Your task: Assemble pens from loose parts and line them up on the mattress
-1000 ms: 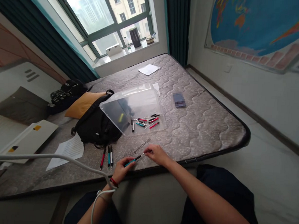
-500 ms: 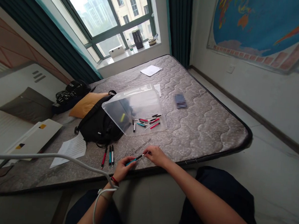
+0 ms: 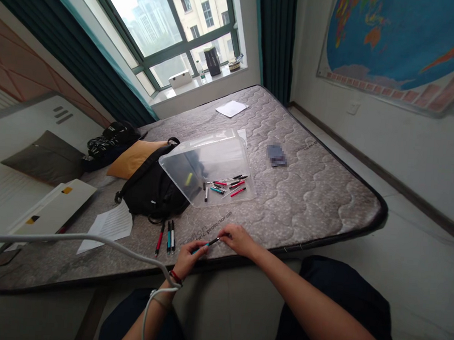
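My left hand (image 3: 188, 256) is closed around the blue-and-black barrel of a pen (image 3: 211, 243), held just above the mattress's near edge. At the pen's metallic tip, the fingers of my right hand (image 3: 237, 238) are pinched together; whether they grip the tip or a small part is too small to tell. Left of my hands lie a red pen (image 3: 160, 239), a blue pen (image 3: 169, 237) and a white pen (image 3: 173, 237), side by side. Beyond my hands, a clear plastic bin (image 3: 202, 155) lies on its side with several pens and pen parts (image 3: 226, 185) in it.
A black backpack (image 3: 148, 190) leans beside the bin, with a printed sheet (image 3: 108, 226) near it. A white cable (image 3: 120, 248) crosses in front of my left forearm. A blurred dark item (image 3: 276, 156) and a white paper (image 3: 232, 108) lie farther back on the mattress (image 3: 318, 197).
The whole view has shifted slightly. Both hands stay at the pen; my left fingers now cover more of its blue barrel. The loose pens and the bin lie as before.
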`<state>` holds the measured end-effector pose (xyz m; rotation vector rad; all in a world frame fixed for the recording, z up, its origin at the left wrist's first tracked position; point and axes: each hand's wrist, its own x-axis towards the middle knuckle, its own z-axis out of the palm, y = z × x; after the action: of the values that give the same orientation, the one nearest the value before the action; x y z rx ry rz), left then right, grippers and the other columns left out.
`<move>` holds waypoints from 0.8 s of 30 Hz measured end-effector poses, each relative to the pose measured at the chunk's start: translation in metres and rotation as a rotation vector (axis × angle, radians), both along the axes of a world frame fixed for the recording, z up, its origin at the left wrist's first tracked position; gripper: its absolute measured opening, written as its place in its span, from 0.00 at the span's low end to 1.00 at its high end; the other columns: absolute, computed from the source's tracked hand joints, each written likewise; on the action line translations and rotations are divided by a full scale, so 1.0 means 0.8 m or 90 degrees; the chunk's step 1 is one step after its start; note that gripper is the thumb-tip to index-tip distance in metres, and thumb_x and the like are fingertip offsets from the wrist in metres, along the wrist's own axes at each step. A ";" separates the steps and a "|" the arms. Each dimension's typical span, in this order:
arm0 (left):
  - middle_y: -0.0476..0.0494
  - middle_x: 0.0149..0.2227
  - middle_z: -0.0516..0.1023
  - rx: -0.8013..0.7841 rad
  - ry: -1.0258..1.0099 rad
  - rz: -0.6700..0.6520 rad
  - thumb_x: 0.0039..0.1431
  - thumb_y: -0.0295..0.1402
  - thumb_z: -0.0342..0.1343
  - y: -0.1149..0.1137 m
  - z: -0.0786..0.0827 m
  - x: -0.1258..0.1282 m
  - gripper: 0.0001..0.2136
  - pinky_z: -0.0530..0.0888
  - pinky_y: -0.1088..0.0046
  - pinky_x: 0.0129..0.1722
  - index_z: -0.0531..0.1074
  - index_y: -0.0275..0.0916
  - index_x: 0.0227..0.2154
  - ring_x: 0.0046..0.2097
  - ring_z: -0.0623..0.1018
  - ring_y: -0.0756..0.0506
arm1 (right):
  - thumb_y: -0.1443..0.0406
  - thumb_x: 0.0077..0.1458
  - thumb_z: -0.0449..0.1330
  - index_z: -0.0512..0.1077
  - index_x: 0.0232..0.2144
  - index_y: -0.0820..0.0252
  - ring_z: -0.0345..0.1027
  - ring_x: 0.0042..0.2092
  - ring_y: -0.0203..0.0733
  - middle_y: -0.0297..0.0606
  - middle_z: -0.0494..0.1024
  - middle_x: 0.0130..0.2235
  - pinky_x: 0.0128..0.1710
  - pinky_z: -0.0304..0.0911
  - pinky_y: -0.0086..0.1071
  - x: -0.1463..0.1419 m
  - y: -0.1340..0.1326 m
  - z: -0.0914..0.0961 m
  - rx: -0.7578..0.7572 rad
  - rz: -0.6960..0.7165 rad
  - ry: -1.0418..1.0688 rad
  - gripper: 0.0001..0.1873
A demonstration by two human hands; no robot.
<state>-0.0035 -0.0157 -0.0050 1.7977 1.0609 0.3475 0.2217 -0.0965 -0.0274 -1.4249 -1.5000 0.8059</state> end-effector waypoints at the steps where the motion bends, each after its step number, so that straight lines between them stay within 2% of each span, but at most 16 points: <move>1: 0.41 0.32 0.83 -0.010 0.000 0.000 0.52 0.45 0.62 0.000 -0.001 -0.001 0.18 0.74 0.69 0.40 0.80 0.35 0.38 0.36 0.80 0.43 | 0.69 0.54 0.61 0.79 0.35 0.58 0.72 0.39 0.38 0.36 0.80 0.36 0.40 0.64 0.28 -0.001 0.000 0.000 -0.001 0.000 -0.002 0.07; 7: 0.41 0.31 0.83 -0.041 -0.002 0.007 0.52 0.46 0.61 0.002 -0.009 -0.005 0.19 0.75 0.69 0.38 0.79 0.35 0.39 0.35 0.80 0.43 | 0.70 0.55 0.60 0.78 0.37 0.58 0.72 0.40 0.39 0.36 0.80 0.37 0.42 0.64 0.29 -0.003 -0.002 0.001 0.002 -0.003 0.013 0.08; 11: 0.42 0.30 0.82 -0.045 -0.002 0.000 0.53 0.46 0.60 0.002 -0.005 -0.003 0.20 0.74 0.70 0.38 0.79 0.34 0.40 0.34 0.79 0.44 | 0.70 0.55 0.60 0.77 0.37 0.58 0.73 0.40 0.39 0.36 0.80 0.37 0.42 0.64 0.29 -0.003 -0.003 0.003 -0.007 -0.008 0.020 0.08; 18: 0.44 0.26 0.80 0.016 0.008 -0.037 0.59 0.48 0.53 0.001 0.006 0.004 0.21 0.71 0.69 0.42 0.80 0.34 0.30 0.33 0.77 0.45 | 0.67 0.57 0.60 0.77 0.38 0.58 0.73 0.39 0.39 0.37 0.81 0.37 0.41 0.63 0.29 -0.008 -0.001 -0.003 -0.021 -0.008 0.006 0.07; 24: 0.45 0.26 0.81 -0.020 0.007 -0.026 0.56 0.47 0.57 0.002 -0.001 -0.001 0.19 0.72 0.71 0.38 0.79 0.34 0.37 0.31 0.78 0.46 | 0.65 0.59 0.58 0.76 0.36 0.59 0.72 0.39 0.39 0.38 0.80 0.36 0.41 0.61 0.28 -0.010 -0.005 -0.001 -0.014 -0.003 -0.032 0.07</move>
<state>-0.0041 -0.0140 -0.0057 1.7922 1.0303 0.2949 0.2138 -0.1002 -0.0282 -1.4741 -1.5301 0.7904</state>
